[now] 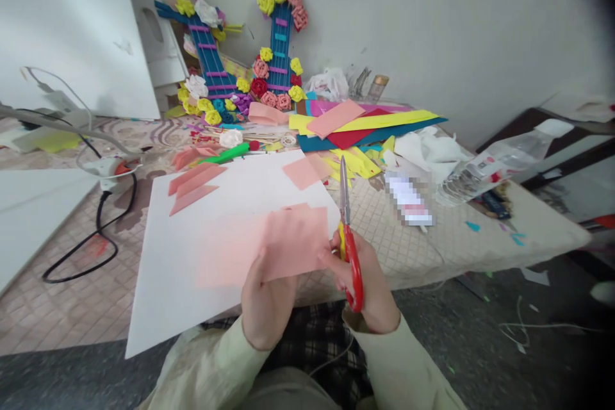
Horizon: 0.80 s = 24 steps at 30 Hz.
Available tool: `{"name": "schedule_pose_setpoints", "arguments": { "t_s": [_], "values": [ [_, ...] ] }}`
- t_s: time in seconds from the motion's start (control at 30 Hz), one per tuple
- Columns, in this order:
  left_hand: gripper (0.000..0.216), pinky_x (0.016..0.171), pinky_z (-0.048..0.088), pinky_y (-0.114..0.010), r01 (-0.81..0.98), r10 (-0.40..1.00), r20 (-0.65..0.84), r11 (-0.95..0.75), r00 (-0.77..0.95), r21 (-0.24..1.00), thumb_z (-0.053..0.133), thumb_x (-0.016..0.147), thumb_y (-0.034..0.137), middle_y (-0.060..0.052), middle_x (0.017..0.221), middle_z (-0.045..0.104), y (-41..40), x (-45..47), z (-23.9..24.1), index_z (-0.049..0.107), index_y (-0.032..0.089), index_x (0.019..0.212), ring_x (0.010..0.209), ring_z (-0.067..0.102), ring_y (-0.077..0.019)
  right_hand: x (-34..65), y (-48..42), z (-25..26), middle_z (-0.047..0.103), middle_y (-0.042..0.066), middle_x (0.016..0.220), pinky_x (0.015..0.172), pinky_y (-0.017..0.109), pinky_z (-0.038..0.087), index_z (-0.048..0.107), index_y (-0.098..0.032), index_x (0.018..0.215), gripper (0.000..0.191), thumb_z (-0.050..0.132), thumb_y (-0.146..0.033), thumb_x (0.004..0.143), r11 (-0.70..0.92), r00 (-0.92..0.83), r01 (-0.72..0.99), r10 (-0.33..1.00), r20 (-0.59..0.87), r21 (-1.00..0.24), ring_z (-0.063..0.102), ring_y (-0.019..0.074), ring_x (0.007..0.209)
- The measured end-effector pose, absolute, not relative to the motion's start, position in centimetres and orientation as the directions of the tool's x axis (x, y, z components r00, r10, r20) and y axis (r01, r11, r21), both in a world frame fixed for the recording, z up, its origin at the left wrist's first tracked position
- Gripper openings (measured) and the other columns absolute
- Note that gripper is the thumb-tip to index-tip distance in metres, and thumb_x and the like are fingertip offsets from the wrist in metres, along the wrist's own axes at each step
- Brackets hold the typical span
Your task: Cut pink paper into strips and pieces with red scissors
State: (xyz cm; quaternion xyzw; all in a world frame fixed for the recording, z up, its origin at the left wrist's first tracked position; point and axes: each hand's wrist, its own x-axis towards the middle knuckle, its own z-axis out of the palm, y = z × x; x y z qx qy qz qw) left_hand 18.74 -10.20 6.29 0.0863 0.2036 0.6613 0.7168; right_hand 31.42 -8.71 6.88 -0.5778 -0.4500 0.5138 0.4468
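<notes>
Cluttered table (461,237) — left hand (270,301): pink paper (298,237) — right hand (372,278): red-handled scissors (350,240)

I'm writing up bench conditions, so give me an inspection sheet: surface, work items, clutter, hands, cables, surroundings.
Surface: patterned tablecloth; white board lies on it, one corner past the near edge.
Work items: pink paper, held over the board; red-handled scissors, blades together, pointing away from the person.
Clutter: pink pieces on the board; beyond it, yellow scraps and coloured sheets; clear bottle at right.
Hands: left hand holds the paper; right hand holds the scissors, fingers at the paper's right edge.
Cables: black cable loops on the cloth at left.
Surroundings: two flower-trimmed blue guitar shapes before a grey wall; scraps on the floor.
</notes>
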Motion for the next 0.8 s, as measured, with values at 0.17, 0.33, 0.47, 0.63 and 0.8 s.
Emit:
{"name": "schedule_pose_setpoints", "arguments": {
  "t_s": [0.17,0.33,0.47,0.63,0.8],
  "values": [
    [0.035,0.092,0.044,-0.035,-0.893,0.992,-0.127,0.071,0.016,0.444,0.035,0.089,0.028,-0.005,0.113,0.063,-9.7,18.5,6.7,0.061,0.020,0.111,0.117,0.048,-0.0240,31.8,-8.2,6.7,0.049,-0.008,0.060,0.030,0.017,0.032,0.043,-0.020,0.073,0.030,0.071,-0.023,0.062,-0.146,0.120,0.075,0.983,-0.136,-0.987,0.037,0.0020,0.030],
    [0.035,0.103,0.034,-0.035,-0.884,0.995,-0.075,-0.025,-0.068,0.467,0.035,0.089,0.030,-0.003,0.119,0.060,-8.6,18.1,7.5,0.060,0.021,0.112,0.124,0.040,-0.0210,32.2,-7.7,7.8,0.040,-0.012,0.041,0.029,0.015,0.027,0.044,-0.021,0.076,0.025,0.066,-0.032,0.070,-0.094,0.140,-0.017,0.986,-0.096,-0.995,0.033,0.0030,0.028],
    [0.035,0.107,0.028,-0.036,-0.853,0.991,-0.038,-0.092,-0.129,0.514,0.034,0.090,0.030,-0.003,0.121,0.059,-7.7,17.5,7.1,0.061,0.021,0.111,0.124,0.040,-0.0205,33.1,-8.0,7.6,0.056,-0.007,0.056,0.027,0.015,0.027,0.042,-0.021,0.075,0.027,0.060,-0.040,0.076,-0.083,0.166,-0.127,0.981,-0.104,-0.988,0.031,0.0004,0.026],
    [0.036,0.106,0.030,-0.035,-0.850,0.992,-0.047,-0.075,-0.117,0.521,0.032,0.091,0.030,-0.004,0.126,0.055,-6.7,16.7,5.8,0.059,0.017,0.111,0.124,0.041,-0.0197,34.9,-9.5,6.2,0.059,-0.005,0.063,0.026,0.016,0.028,0.042,-0.021,0.076,0.027,0.057,-0.043,0.077,-0.114,0.177,-0.175,0.973,-0.146,-0.978,0.032,0.0000,0.025],
    [0.034,0.105,0.031,-0.036,-0.872,0.990,-0.086,-0.056,-0.111,0.486,0.033,0.091,0.029,-0.001,0.126,0.055,-6.7,17.6,5.4,0.058,0.021,0.112,0.123,0.042,-0.0185,35.7,-10.4,5.6,0.059,-0.004,0.063,0.026,0.016,0.028,0.042,-0.020,0.074,0.026,0.058,-0.041,0.078,-0.103,0.169,-0.219,0.975,-0.142,-0.970,0.032,-0.0005,0.024]
  ]
}}
